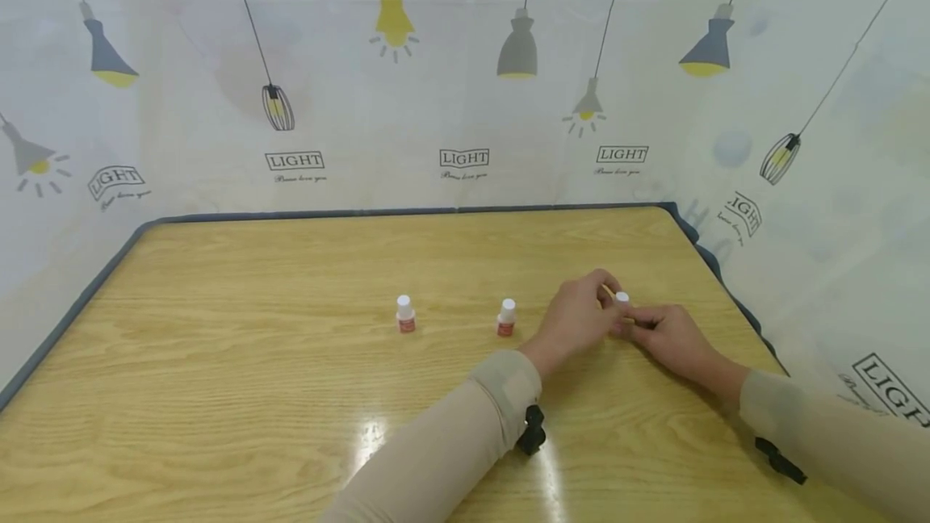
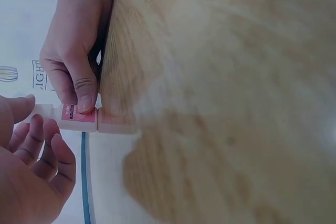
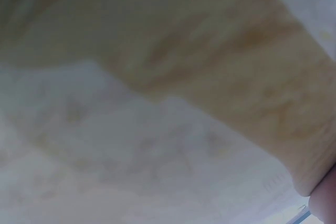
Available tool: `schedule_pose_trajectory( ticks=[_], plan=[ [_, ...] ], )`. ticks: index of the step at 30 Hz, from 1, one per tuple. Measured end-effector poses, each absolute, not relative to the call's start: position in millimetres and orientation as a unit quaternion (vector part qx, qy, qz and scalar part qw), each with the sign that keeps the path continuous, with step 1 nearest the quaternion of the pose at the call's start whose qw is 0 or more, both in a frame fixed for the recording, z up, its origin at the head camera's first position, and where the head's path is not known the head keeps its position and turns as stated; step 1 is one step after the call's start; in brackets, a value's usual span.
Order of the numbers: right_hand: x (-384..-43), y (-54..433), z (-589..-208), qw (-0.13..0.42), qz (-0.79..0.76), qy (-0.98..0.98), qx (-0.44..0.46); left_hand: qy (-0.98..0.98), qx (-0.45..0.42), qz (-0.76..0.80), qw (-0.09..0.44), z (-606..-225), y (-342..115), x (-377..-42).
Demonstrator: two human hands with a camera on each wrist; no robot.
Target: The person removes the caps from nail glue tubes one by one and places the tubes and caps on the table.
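Note:
A small white bottle (image 2: 79,124) with a red label stands on the wooden table, its white cap (image 1: 622,297) showing between the two hands in the head view. My right hand (image 1: 672,337) pinches the bottle's body low down, thumb over the label in the left wrist view. At the cap, my left hand (image 1: 581,317) has its thumb and index finger on opposite sides, pinching it; the other fingers curl loosely beside the bottle. Only a sliver of skin (image 3: 323,205) appears in the corner of the right wrist view, which shows no bottle.
Two similar capped bottles stand upright to the left: one near the table's middle (image 1: 405,315), another (image 1: 506,319) closer to my left hand. The table (image 1: 254,394) has a dark edge at the back, with a lamp-patterned wall covering (image 1: 465,103) behind and at both sides.

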State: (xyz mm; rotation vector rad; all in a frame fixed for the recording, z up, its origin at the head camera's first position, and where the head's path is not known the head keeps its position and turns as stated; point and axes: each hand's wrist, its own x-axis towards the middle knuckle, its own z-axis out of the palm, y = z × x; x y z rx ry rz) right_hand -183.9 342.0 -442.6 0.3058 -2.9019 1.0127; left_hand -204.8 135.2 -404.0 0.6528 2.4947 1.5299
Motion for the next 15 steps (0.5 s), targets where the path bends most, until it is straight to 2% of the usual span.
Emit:
schedule_pose_trajectory(
  ticks=[15],
  plan=[
    [-183.4,341.7,-443.9,0.039,0.338,-0.934,0.108,0.845,0.196,0.494,0.055,-402.0,137.7,-204.5]
  ],
)
